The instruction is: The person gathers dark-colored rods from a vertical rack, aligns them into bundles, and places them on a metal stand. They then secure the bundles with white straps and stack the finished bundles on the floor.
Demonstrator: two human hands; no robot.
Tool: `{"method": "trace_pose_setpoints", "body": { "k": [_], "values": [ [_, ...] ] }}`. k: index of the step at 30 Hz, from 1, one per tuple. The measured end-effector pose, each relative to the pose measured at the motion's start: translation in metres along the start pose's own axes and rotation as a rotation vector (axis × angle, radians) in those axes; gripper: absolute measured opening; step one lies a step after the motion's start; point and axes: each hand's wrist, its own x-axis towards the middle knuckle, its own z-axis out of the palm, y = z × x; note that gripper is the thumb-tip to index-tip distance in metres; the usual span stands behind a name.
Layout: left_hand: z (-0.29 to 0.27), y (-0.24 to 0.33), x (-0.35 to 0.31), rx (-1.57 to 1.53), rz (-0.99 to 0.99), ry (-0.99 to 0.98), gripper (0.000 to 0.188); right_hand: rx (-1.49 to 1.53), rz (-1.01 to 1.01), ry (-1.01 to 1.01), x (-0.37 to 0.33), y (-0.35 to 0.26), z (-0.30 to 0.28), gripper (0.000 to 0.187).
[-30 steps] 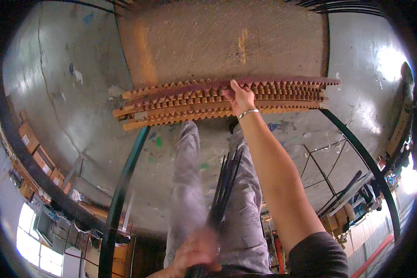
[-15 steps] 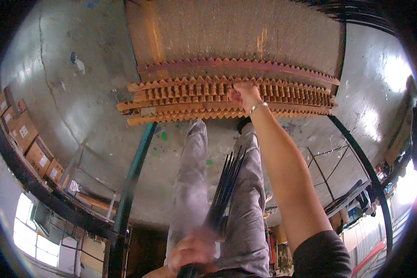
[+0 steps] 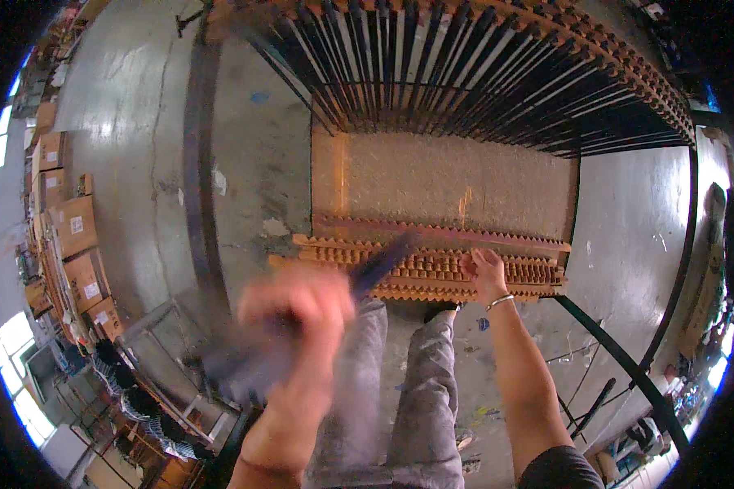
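My left hand, smeared by motion, is closed around a bundle of thin dark rods. The bundle slants, its upper end over the toothed wooden strips and its lower end blurred below the hand. Those strips lie side by side across the near end of a brown board, with rows of notches along them. At the strips, right of the middle, is my right hand, a metal bracelet on its wrist. Its fingers are curled; anything between them is too small to make out.
Beyond the board, many black rods hang in rows from toothed wooden rails. Dark metal frame bars run at left and right. Cardboard boxes are stacked at far left. My legs are below the strips.
My left hand has risen from my lap with the rods, up and leftward. The view has tilted up, bringing the hanging rods into sight. My right hand stays at the toothed strips.
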Motion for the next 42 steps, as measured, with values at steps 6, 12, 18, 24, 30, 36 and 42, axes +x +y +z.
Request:
{"method": "trace_pose_setpoints", "body": {
  "k": [6, 12, 18, 24, 30, 36, 42],
  "values": [
    [0.008, -0.058, 0.104, -0.008, 0.09, 0.234, 0.013, -0.07, -0.349, -0.177, -0.026, -0.072, 0.073, 0.009],
    [-0.007, -0.128, 0.17, 0.115, 0.149, 0.265, 0.022, -0.2, -0.611, -0.318, -0.041, -0.119, 0.138, 0.01],
    [-0.026, -0.172, 0.213, 0.256, 0.276, 0.393, 0.026, -0.42, -0.954, -0.188, -0.04, -0.167, 0.194, 0.019],
    [-0.036, -0.171, 0.232, 0.439, 0.323, 0.413, 0.031, -0.316, -1.224, -0.011, -0.043, -0.206, 0.245, 0.038],
    [-0.037, -0.175, 0.245, 0.433, 0.454, 0.4, 0.032, -0.431, -1.378, 0.146, -0.033, -0.215, 0.265, 0.044],
    [-0.028, -0.163, 0.253, 0.173, 0.42, 0.347, 0.045, -0.454, -1.427, 0.25, -0.031, -0.22, 0.28, 0.044],
    [-0.027, -0.163, 0.254, 0.245, 0.376, 0.445, 0.047, -0.488, -1.403, 0.247, -0.024, -0.221, 0.299, 0.042]
  ]
}}
